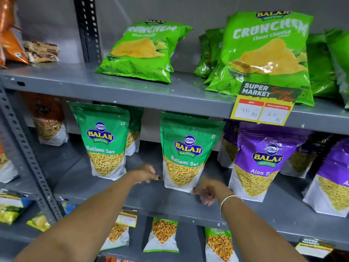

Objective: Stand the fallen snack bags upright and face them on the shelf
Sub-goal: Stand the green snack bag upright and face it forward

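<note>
On the middle shelf (132,193) the sev pouch (184,154) stands upright between both loosely open hands, left (146,173) and right (206,191) beside its base, probably light, crinkly, slippery, best held by its bottom corners.

Both forearms are bare, with no sleeve reaching into view. The right wrist carries a thin, plain metal bangle (229,202), silvery and round, sitting loosely just behind the right hand (206,190). The left hand (146,173) and its wrist wear nothing. The nails are painted a dark, deep-red polish, seen most clearly on one of the left fingers (158,177). No rings are visible on either hand.
</note>
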